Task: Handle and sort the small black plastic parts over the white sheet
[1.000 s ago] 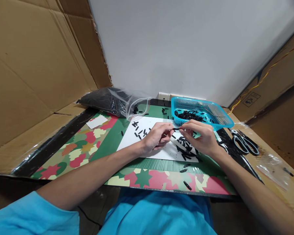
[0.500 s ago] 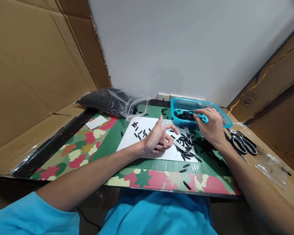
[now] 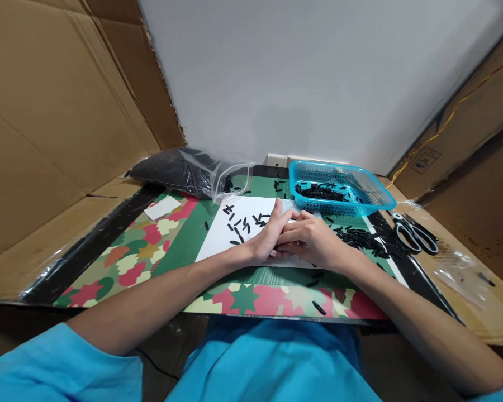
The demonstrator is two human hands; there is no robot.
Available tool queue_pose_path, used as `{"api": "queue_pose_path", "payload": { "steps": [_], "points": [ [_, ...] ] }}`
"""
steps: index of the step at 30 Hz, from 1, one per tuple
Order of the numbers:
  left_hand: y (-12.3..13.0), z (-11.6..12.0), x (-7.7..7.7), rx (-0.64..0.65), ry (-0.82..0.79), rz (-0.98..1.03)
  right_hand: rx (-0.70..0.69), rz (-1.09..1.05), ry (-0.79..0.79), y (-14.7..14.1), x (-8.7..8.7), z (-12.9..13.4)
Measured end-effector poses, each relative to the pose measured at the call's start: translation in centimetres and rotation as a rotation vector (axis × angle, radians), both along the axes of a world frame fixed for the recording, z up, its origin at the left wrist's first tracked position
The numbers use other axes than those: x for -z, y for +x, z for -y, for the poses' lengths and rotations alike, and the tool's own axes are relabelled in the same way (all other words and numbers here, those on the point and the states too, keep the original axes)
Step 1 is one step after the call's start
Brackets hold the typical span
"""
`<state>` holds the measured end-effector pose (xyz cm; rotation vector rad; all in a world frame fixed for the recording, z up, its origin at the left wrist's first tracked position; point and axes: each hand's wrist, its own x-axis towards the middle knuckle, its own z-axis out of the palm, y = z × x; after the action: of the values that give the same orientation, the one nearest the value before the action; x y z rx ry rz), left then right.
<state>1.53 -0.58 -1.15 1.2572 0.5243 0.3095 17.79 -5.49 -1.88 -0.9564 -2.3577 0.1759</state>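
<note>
My left hand [image 3: 268, 237] lies palm-up and cupped over a white sheet [image 3: 212, 237], its thumb pointing up. Fingers bent, my right hand [image 3: 316, 239] reaches into that palm and touches it. Whatever lies between the two hands is hidden now; a small black piece showed in the left palm a moment before. Several slim black spindle-shaped pieces [image 3: 246, 225] are scattered on the sheet left of my hands. Beyond my right hand stands a blue plastic basket [image 3: 373, 202], with a heap of the same black pieces [image 3: 322, 192] inside.
A clear zip bag full of black pieces [image 3: 176, 173] lies at the back left. More loose pieces [image 3: 362, 240] form a pile right of my hand. Scissors [image 3: 413, 234] and a clear plastic bag [image 3: 463, 276] lie at the right. Cardboard walls [image 3: 67, 95] flank the table.
My right hand has left the blue basket and come down left to my left palm. The left hand stays over the sheet, with its fingers now mostly covered.
</note>
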Motion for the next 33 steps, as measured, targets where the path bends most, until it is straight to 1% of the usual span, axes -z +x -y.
{"api": "queue_pose_path", "payload": {
  "steps": [3, 7, 9, 12, 16, 18, 20, 24, 26, 30, 33],
  "points": [
    [0.0, 0.1, 0.0, -0.009, 0.012, 0.011, 0.041, 0.024, -0.001, 0.0, -0.2, 0.1],
    [-0.1, 0.0, 0.0, -0.008, 0.011, 0.010, 0.013, -0.040, -0.006, 0.6, -0.3, 0.3],
    [-0.2, -0.1, 0.1, -0.012, 0.011, -0.006, 0.021, -0.073, 0.041, 1.5, -0.4, 0.4],
    [-0.3, -0.4, 0.3, -0.042, -0.014, -0.031, 0.111, -0.099, 0.141, 3.0, -0.5, 0.4],
    [-0.3, -0.5, 0.2, -0.154, -0.020, -0.037, 0.207, -0.127, 0.183, 4.5, -0.3, 0.3],
    [-0.3, -0.5, 0.1, -0.180, -0.008, -0.017, 0.230, -0.143, 0.214, 4.8, -0.2, 0.2],
    [-0.3, -0.5, 0.1, -0.178, 0.000, 0.022, 0.239, -0.152, 0.255, 4.9, -0.1, 0.1],
    [-0.2, -0.4, 0.1, -0.184, 0.036, 0.068, 0.222, -0.165, 0.318, 4.6, 0.0, 0.2],
    [-0.1, -0.3, 0.0, -0.194, 0.052, 0.065, 0.222, -0.193, 0.317, 4.4, 0.0, 0.2],
    [-0.1, -0.2, 0.0, -0.213, 0.078, 0.078, 0.258, -0.278, 0.260, 4.2, 0.1, 0.2],
    [0.0, -0.3, 0.1, -0.212, 0.082, 0.105, 0.271, -0.298, 0.233, 4.2, 0.0, 0.2]
  ]
}}
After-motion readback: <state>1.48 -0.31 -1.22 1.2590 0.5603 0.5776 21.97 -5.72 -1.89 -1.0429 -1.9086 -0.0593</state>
